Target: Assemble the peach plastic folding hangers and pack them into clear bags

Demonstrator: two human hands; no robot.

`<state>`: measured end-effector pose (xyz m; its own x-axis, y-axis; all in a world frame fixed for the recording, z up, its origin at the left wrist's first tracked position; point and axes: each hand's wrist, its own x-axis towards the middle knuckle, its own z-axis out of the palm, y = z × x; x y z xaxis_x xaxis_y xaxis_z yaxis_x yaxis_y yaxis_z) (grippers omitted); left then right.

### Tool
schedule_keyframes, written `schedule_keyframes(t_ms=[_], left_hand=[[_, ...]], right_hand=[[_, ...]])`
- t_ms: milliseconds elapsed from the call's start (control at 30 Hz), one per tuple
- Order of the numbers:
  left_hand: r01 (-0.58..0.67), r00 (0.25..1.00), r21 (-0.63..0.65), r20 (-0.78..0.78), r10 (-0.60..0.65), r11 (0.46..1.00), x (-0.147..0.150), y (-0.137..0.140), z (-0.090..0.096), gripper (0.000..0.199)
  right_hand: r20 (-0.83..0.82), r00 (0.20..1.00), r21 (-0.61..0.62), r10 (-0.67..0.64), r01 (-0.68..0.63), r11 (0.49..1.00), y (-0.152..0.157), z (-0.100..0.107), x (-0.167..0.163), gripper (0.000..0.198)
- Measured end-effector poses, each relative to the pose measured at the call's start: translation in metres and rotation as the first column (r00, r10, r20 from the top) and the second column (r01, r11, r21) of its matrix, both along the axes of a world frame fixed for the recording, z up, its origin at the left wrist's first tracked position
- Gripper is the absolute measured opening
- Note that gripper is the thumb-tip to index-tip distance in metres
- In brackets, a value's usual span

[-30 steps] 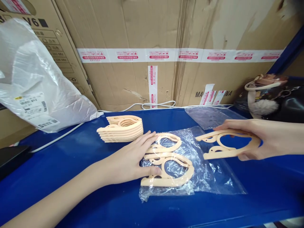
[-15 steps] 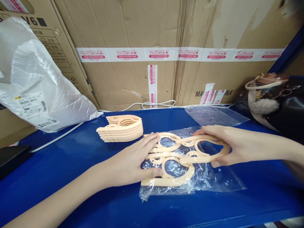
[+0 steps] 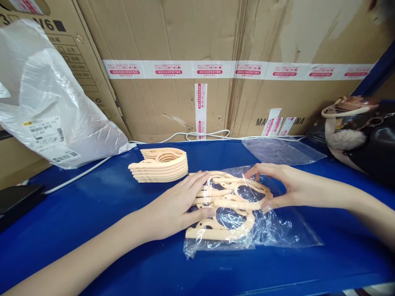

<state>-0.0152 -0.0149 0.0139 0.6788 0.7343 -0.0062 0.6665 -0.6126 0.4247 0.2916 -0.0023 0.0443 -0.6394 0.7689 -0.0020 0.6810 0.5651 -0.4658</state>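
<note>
A clear plastic bag (image 3: 271, 230) lies on the blue surface with several peach-coloured folding hangers (image 3: 212, 234) inside it. Across the left end of the bagged hangers lies my left hand (image 3: 175, 207), its fingers stretched out and its thumb spread apart. My right hand (image 3: 285, 187) pinches the rounded end of a folded hanger (image 3: 237, 204) between thumb and fingers; most of this hanger is within the bag, on top of the others. Behind my left hand stands a neat stack of the same folding hangers (image 3: 160, 168), touched by neither hand.
A flat clear bag (image 3: 284, 151) lies at the back right, near a black bag (image 3: 379, 139) with a pompom. At left are a white mailing bag (image 3: 70, 111) and a dark flat object (image 3: 18, 203). Cardboard boxes (image 3: 163, 37) stand behind a white cable (image 3: 175, 135).
My right hand has moved left, sliding its hanger further into the bag over the others. My left hand stays on the bag. The view has shifted slightly.
</note>
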Motion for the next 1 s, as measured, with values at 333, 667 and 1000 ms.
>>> schedule_keyframes(t_ms=[333,667,1000], left_hand=[[0.018,1.000,0.072,0.020,-0.019,0.997,0.002,0.001,-0.001,0.070],[0.040,0.999,0.101,-0.020,-0.039,0.994,0.002,0.002,-0.002,0.072],[0.051,0.999,0.106,-0.026,-0.048,0.993,0.003,0.002,-0.004,0.070]], right_hand=[[-0.156,0.986,0.053,0.066,-0.058,0.997,0.005,-0.020,-0.016,0.051],[-0.208,0.975,0.062,0.072,-0.060,0.996,0.008,-0.026,-0.020,0.043],[-0.169,0.985,0.108,-0.018,0.037,0.993,0.005,-0.030,-0.026,0.036]])
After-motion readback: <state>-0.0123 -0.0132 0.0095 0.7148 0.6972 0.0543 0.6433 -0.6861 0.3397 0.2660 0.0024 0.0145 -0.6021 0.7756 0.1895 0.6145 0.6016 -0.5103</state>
